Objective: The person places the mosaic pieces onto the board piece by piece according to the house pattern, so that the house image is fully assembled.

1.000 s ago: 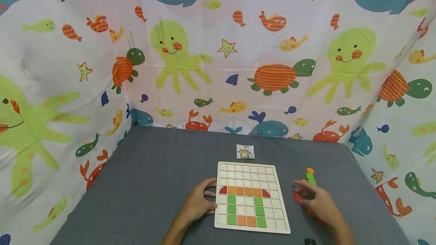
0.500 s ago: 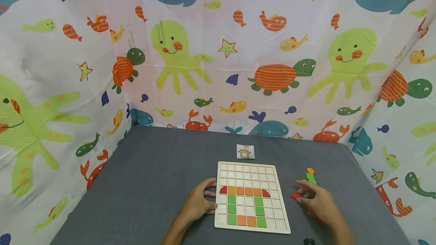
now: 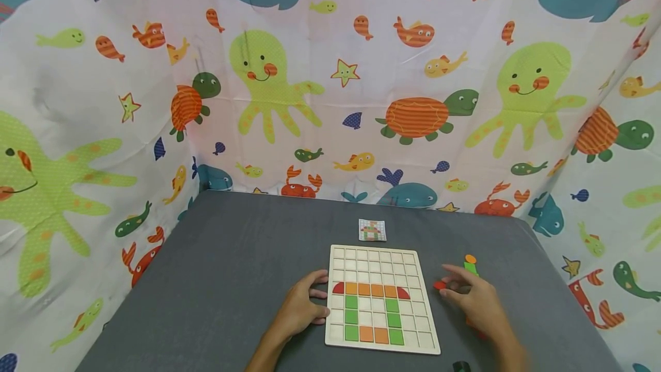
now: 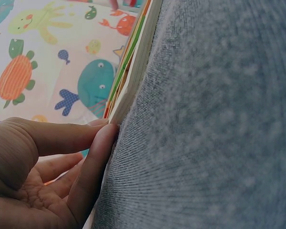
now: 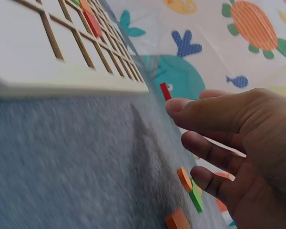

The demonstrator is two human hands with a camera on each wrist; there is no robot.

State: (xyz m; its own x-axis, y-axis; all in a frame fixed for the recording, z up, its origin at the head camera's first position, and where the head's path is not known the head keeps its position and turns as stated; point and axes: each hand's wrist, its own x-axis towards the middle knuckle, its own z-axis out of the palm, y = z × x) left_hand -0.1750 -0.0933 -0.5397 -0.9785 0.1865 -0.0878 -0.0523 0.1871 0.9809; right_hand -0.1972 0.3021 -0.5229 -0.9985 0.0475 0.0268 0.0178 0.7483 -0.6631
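The wooden grid board lies on the grey table, with orange squares, green squares and two red rounded pieces in its cells. My left hand touches the board's left edge; the left wrist view shows its thumb and finger against that edge. To the right of the board, my right hand pinches a red piece between thumb and finger. In the right wrist view that red piece sticks out past the thumb, above the table, its far part showing edge-on.
A small patterned card lies behind the board. Loose orange and green pieces lie beyond the right hand, others partly under it. A dark object sits at the front edge of view. A printed curtain stands behind the table.
My right hand has lifted the red piece from beside the loose pieces and moved it a little left and away, toward the board. The left hand and board have stayed in place.
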